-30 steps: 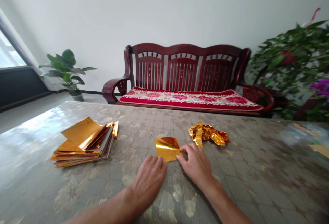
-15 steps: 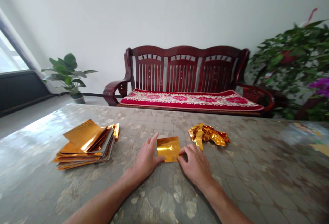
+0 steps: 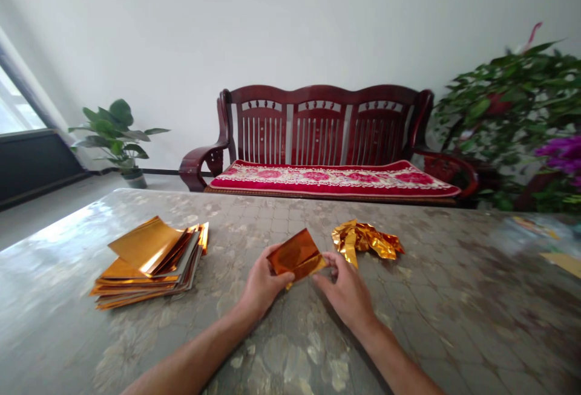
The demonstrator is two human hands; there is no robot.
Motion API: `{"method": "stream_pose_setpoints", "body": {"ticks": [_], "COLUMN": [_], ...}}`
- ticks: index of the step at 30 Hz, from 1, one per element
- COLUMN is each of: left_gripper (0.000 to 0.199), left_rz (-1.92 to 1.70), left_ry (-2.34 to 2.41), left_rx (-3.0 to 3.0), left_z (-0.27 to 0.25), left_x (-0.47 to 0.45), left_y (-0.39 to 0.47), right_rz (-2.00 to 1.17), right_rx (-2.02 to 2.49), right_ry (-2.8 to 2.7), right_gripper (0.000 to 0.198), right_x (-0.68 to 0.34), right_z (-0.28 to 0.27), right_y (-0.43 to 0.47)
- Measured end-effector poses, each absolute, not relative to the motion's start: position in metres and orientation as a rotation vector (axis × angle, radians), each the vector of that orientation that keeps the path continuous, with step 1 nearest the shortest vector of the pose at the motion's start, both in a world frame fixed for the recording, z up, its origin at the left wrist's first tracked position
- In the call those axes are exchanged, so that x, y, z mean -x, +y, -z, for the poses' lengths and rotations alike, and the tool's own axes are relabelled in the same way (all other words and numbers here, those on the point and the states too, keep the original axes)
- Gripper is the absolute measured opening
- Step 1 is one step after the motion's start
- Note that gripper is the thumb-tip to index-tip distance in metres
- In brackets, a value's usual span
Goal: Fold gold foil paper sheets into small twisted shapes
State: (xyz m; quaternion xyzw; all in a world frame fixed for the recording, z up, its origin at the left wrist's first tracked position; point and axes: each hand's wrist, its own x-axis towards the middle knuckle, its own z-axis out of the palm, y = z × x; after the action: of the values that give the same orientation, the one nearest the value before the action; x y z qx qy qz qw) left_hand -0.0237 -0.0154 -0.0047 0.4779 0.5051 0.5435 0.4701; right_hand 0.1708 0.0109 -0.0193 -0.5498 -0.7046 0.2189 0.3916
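A small square sheet of gold foil paper (image 3: 297, 253) is held tilted over the table, with a crease across its lower right part. My left hand (image 3: 263, 283) is closed on its left side, thumb in front and fingers behind. At the right corner, my right hand (image 3: 345, 286) has its curled fingers against the sheet, its thumb close to the lower edge. Just behind that hand lies a crumpled strip of gold foil (image 3: 370, 241). Further left sits an uneven stack of gold foil sheets (image 3: 145, 268), some showing grey sides.
The table (image 3: 181, 346) has a patterned, shiny cover. Toward its right end lie a clear plastic bag (image 3: 531, 235) and a tan flat piece (image 3: 563, 262). Beyond the table stand a wooden bench (image 3: 318, 135) with a red cushion, a potted plant (image 3: 118, 135) and leafy plants (image 3: 521, 104).
The foil sheet, flat on the table before, is now lifted and tilted, with its lower right part creased. My left hand has closed on it. The view has shifted slightly.
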Motion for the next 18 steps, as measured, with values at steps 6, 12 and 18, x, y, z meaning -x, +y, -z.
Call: {"method": "stream_pose_setpoints", "body": {"ticks": [6, 12, 18], "left_gripper": [0.066, 0.069, 0.069], "left_rz": [-1.431, -1.378, -1.474], "left_ry": [1.037, 0.974, 1.345], "left_rx": [-0.926, -0.991, -1.26], "left_z": [0.002, 0.005, 0.01], "left_x": [0.013, 0.01, 0.019], "left_y": [-0.025, -0.028, -0.02], "right_rz": [-1.05, -1.074, -0.451], "right_rx": [1.138, 1.081, 1.189], "right_ry": [-1.635, -1.573, -1.682], "right_gripper": [0.033, 0.029, 0.016], "right_x": [-0.155, -0.145, -0.163], "right_z": [0.01, 0.004, 0.005], "right_y": [0.003, -0.007, 0.001]}}
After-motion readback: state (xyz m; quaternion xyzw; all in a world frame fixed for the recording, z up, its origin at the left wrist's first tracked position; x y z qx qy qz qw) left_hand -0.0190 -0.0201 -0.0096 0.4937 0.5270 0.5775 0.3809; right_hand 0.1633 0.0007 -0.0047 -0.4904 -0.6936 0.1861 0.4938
